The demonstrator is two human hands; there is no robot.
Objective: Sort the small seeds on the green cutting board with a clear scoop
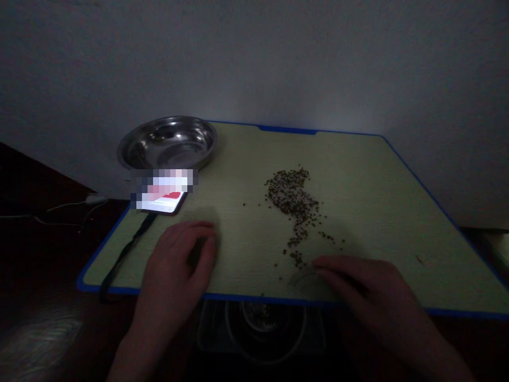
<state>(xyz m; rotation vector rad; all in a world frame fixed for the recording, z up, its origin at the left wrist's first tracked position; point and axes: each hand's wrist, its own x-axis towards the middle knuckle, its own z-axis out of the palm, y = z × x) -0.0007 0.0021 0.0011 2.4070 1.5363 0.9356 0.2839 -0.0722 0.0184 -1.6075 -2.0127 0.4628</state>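
Observation:
A loose heap of small dark and pale grains (pixel 290 193) lies on the pale-green tabletop, with a thin trail running toward the front edge. At the end of that trail is my right hand (pixel 366 281), thumb and fingertips pinched together low over the table. A faint, clear curved shape (pixel 306 278) shows beside its fingertips; what it is, and whether the fingers grip it, is too dim to make out. My left hand (pixel 175 260) rests on the table left of the grains, fingers curled and thumb close to the index finger, nothing visible between them.
A shiny metal basin (pixel 170 140) stands at the back left. In front of it lies a lit phone (pixel 167 199) with a dark strap (pixel 127 249) hanging over the edge. Below the blue table edge (pixel 254 300) sit round containers (pixel 264 337), one with grains inside. A wall rises behind.

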